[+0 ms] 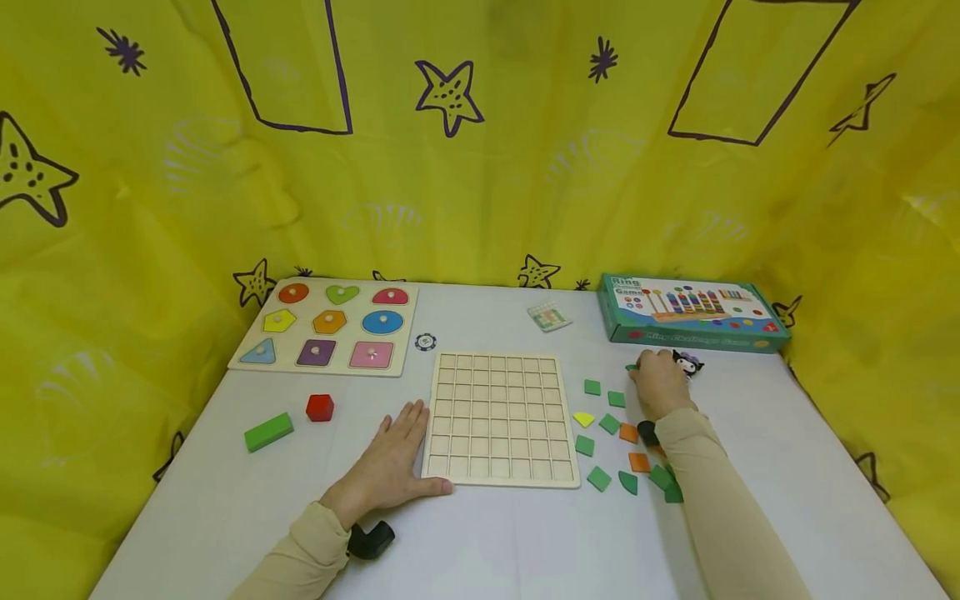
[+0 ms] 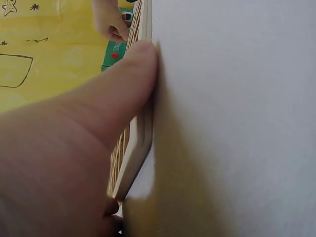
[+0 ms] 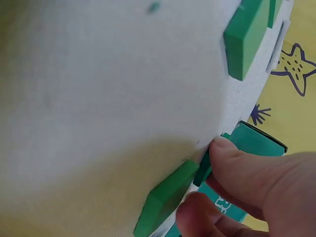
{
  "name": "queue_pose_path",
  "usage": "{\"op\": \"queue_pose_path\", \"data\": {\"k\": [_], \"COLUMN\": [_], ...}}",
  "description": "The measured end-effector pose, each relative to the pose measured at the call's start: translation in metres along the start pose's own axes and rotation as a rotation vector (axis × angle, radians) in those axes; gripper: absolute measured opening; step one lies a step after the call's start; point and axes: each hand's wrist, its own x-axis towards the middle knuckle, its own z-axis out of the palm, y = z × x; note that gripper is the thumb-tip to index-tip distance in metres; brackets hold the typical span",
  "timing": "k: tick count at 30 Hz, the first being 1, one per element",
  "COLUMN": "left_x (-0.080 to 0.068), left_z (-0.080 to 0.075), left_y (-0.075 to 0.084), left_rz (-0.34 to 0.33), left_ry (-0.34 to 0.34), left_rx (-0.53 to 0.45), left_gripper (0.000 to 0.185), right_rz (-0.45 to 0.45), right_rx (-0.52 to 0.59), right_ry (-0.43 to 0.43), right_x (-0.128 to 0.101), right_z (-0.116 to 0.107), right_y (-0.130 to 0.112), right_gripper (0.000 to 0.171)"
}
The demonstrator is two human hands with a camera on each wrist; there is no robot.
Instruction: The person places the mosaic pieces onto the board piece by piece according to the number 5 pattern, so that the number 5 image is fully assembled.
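The left hand (image 1: pixel 393 462) lies flat on the desk (image 1: pixel 487 533), fingers straight, its thumb along the near left corner of the grid board (image 1: pixel 501 418); the left wrist view shows the thumb (image 2: pixel 123 84) pressed against the board's edge (image 2: pixel 140 133); its grip is apart and holds nothing. The right hand (image 1: pixel 660 385) is out to the right of the board, near the teal box (image 1: pixel 690 310); its grip is clamped on a green tile (image 3: pixel 165 197), finger and thumb pinching it at the desk surface, as the right wrist view shows; whether the tile has left the desk I cannot tell. More tiles, green (image 1: pixel 598 477), orange (image 1: pixel 639 462) and one yellow (image 1: pixel 583 418), lie scattered between the board and the right forearm. Far left sits a shape puzzle (image 1: pixel 328 327); nearer, a green block (image 1: pixel 267 432) and a red block (image 1: pixel 319 407), well apart from both hands.
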Motion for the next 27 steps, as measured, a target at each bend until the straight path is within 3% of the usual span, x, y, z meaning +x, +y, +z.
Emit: {"op": "queue_pose_path", "data": {"k": [5,8,13,17,23,27], "left_x": [0.001,0.001,0.000,-0.001,-0.002,-0.001], "left_z": [0.001,0.002,0.003,0.004,0.004,0.005], "left_y": [0.002,0.003,0.002,0.000,-0.002,-0.001], "left_rz": [-0.013,-0.021,-0.027,-0.028,-0.035,-0.020], "left_ry": [0.004,0.005,0.012,0.020,0.020,0.020], "left_rx": [-0.019,-0.020,-0.008,-0.006,-0.011,-0.026], "left_gripper": [0.119,0.119,0.118,0.118,0.119,0.118], "right_rz": [-0.032,-0.077,-0.253,-0.382,-0.476,-0.527], "right_rx": [0.002,0.062,0.191,0.237,0.154,0.033], "right_ry": [0.012,0.029,0.051,0.004,-0.127,-0.119], "right_x": [-0.001,-0.002,-0.012,-0.019,-0.005,0.007], "right_z": [-0.002,-0.007,-0.011,-0.001,0.027,0.039], "right_y": [-0.003,-0.019,-0.079,-0.130,-0.177,-0.190], "right_gripper": [0.024,0.026,0.026,0.016,0.008,0.010]}}
